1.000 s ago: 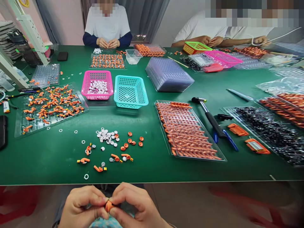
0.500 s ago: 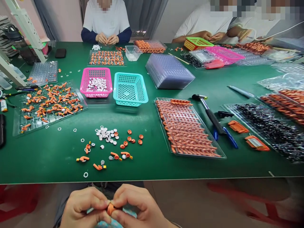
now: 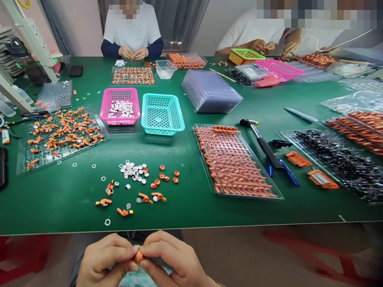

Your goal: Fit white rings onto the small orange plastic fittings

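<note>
Between the fingertips of my left hand and my right hand is a small orange plastic earphone shell. Both hands pinch it just off the table's front edge, over my lap, and the fingers cover most of it. On the table beyond them lie several orange earphone stems with yellow tips, some with silver discs attached. Farther back are a pile of round white discs and a few orange caps. A white ring lies near the edge.
A pink basket with white discs stands beside a turquoise basket. Clear trays of orange parts lie left and right. A hammer, blue-handled pliers and stacked trays lie to the right. Co-workers sit across.
My hands keep their pinch on the orange shell, which has turned slightly between the fingertips. The camera view has shifted a little.
</note>
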